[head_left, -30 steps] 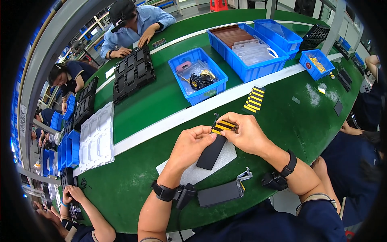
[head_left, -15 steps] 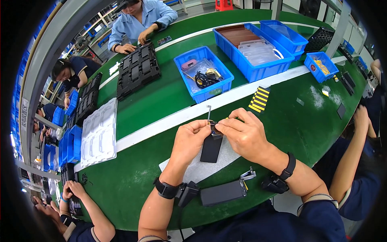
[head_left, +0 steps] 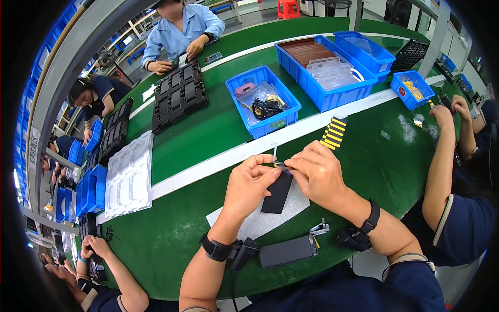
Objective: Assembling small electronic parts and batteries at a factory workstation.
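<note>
Both hands meet over the bench at the top end of a flat black rectangular panel (head_left: 276, 195), which lies on a white sheet (head_left: 297, 202). My left hand (head_left: 248, 184) is closed, thumb and fingers pinching a small dark part (head_left: 281, 166) from which a thin pale strip (head_left: 274, 151) sticks up. From the other side my right hand (head_left: 321, 171) pinches the same part. Fingertips cover much of it, so its exact kind cannot be made out. Nearer to me rests a dark rectangular module (head_left: 287, 251) with a silver bracket (head_left: 319, 228) at its right end.
Beyond my hands lies a black-and-yellow striped sheet (head_left: 334, 133). Blue bins (head_left: 264, 127) hold cables, bags and brown sheets. A white moulded tray (head_left: 128, 179) and a black tray (head_left: 179, 99) lie to the left. Co-workers' arms (head_left: 439, 171) reach onto the bench at right.
The small part has turned between my fingers, and my left fingers have spread a little. At right, a co-worker's arms have reached farther in, toward the small blue bin.
</note>
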Demonstrator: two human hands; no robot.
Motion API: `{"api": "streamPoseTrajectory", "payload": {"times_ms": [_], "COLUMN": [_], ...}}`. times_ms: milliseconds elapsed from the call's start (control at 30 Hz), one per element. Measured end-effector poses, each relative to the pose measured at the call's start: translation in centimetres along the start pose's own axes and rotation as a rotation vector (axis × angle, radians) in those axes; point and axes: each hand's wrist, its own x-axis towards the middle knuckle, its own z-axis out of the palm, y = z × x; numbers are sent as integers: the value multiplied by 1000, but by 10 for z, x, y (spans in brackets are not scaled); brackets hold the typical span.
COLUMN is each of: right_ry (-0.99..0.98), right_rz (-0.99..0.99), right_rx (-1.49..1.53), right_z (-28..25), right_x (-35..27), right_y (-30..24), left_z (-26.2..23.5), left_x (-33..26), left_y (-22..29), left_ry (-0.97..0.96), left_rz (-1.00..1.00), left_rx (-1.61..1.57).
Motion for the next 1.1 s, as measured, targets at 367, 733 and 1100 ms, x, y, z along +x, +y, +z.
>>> {"api": "streamPoseTrajectory", "payload": {"times_ms": [367, 733, 1100], "right_ry": [-272, -9, 22], "right_rz": [673, -41, -217], "right_rx": [619, 115, -72], "right_z": [-2, 2, 7], "right_x": [1, 7, 5], "right_y": [9, 1, 0], "left_z": [-3, -1, 3], "left_x": [2, -2, -6], "left_y": [1, 4, 6], "left_ry": [-75, -85, -34], "left_rz": [-25, 10, 17], "left_rx": [53, 64, 171]}}
